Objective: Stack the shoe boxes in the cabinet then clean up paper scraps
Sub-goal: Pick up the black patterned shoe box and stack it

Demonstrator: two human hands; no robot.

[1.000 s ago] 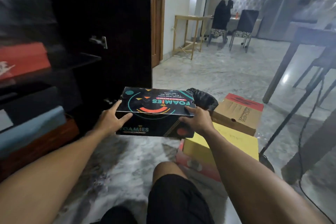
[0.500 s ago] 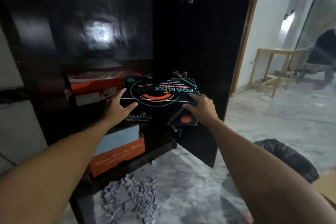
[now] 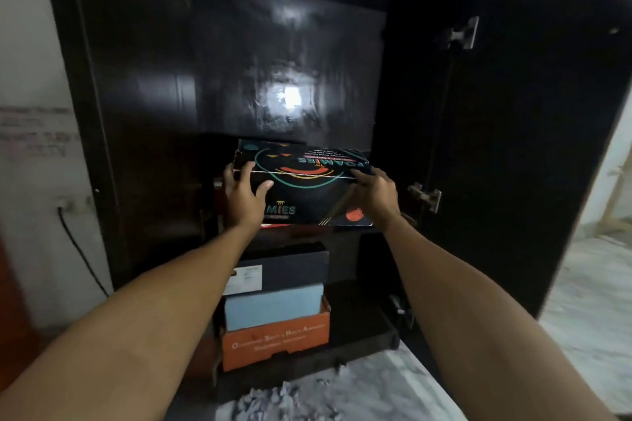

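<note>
- Two hands hold the black shoe box (image 3: 307, 181) at frame center, inside the open cabinet (image 3: 513, 113).
- Your left hand (image 3: 242, 195) grips its left end; your right hand (image 3: 374, 193) grips its right.
- Paper scraps (image 3: 284, 400) lie on the floor at bottom center.

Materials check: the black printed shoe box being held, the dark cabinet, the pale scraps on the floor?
Black printed shoe box: looks like cardboard with a slightly glossy print; creased lid edge shows. Dark cabinet: probably laminated or lacquered wood board, since its back panel mirrors a light. Pale scraps: crumpled paper, likely, though blurred. Left hand and right hand grip the box.
</note>
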